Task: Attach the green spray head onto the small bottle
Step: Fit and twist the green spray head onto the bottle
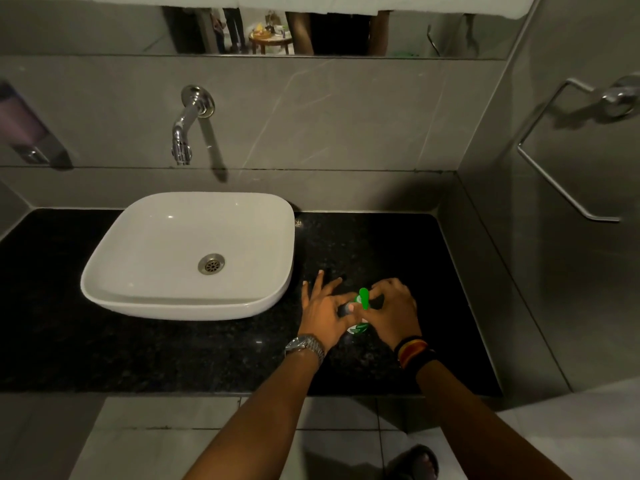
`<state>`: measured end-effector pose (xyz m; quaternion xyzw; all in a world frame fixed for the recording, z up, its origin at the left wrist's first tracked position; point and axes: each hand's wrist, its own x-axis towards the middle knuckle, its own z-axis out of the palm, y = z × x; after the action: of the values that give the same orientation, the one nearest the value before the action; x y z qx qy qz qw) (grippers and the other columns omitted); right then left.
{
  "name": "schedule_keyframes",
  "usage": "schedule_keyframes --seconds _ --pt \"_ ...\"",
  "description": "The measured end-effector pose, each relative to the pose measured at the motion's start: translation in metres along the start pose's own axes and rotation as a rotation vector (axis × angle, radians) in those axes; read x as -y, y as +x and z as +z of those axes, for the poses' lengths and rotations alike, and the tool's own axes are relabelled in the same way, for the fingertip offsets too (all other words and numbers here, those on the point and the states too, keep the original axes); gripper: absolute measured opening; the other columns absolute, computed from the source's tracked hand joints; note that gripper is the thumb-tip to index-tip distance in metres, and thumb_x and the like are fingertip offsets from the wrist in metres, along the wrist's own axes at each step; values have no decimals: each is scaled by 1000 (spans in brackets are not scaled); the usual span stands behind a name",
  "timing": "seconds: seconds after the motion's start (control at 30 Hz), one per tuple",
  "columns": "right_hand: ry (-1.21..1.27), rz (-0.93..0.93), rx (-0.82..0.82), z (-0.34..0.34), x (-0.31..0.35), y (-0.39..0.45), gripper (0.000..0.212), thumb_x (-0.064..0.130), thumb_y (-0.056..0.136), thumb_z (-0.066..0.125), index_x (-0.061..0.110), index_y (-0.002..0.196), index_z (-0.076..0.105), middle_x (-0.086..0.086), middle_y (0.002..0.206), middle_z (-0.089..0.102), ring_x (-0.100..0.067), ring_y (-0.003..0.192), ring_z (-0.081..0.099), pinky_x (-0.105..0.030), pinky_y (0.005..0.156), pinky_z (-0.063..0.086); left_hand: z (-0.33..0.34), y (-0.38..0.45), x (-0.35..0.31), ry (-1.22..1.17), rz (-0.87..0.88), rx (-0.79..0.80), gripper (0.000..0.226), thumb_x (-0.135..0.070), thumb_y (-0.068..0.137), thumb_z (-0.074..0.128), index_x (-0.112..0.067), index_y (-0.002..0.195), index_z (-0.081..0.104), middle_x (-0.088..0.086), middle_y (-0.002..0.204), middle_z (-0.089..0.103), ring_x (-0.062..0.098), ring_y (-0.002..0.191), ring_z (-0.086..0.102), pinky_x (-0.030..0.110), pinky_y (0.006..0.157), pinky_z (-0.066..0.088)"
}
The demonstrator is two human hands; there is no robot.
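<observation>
The small bottle point(356, 328) stands on the black granite counter point(381, 244) to the right of the basin, mostly hidden between my hands; only a green and white patch of it shows. The green spray head point(364, 298) sits at its top. My right hand point(393, 311) curls its fingers around the spray head from the right. My left hand point(323, 311) pinches the bottle's upper part with thumb and forefinger, the other fingers spread out. Whether the head is fully seated is hidden by the fingers.
A white vessel basin point(188, 254) sits on the counter at the left, under a chrome wall tap point(187, 126). A towel ring point(571, 147) hangs on the right wall. A soap dispenser point(24, 126) is on the left wall. A mirror runs above.
</observation>
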<state>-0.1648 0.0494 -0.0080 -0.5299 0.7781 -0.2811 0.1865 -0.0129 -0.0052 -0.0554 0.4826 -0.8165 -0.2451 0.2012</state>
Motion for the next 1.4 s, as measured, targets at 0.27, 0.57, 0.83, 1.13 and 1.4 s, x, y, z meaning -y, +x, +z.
schedule_keyframes --seconds 0.27,0.57,0.83,1.13,1.4 --pt "-7 -66 16 0 -10 -3 32 45 68 80 26 90 69 4 121 58 -21 117 51 -47 101 43 1 -1 0 -8 8 -6 45 -57 86 64 -39 127 67 0 156 44 25 155 4 51 120 -13" --pt "-4 -91 67 -4 -5 -1 35 36 70 79 29 103 69 6 133 53 -20 124 46 -50 106 40 0 -2 -1 -9 6 -4 46 -57 85 68 -41 128 66 -1 156 44 24 155 3 48 119 -16" --pt "-41 -51 13 3 -2 0 38 45 68 78 26 100 70 5 128 55 -21 121 48 -47 105 38 -1 -2 -2 -2 14 -8 52 -66 82 58 -40 127 67 0 156 44 25 155 3 51 120 -14" --pt "-193 -87 -98 13 -1 -10 24 43 79 69 24 92 64 5 112 63 -21 119 51 -56 118 19 1 -3 -5 7 9 -66 36 -52 89 64 -37 121 71 -1 154 46 25 155 6 49 120 -14" --pt "77 -5 33 -3 -5 -11 36 45 72 77 31 104 72 3 128 57 -22 122 52 -54 106 41 -6 -8 -8 3 -15 -28 56 -71 79 52 -38 120 71 -2 156 43 25 155 5 48 119 -17"
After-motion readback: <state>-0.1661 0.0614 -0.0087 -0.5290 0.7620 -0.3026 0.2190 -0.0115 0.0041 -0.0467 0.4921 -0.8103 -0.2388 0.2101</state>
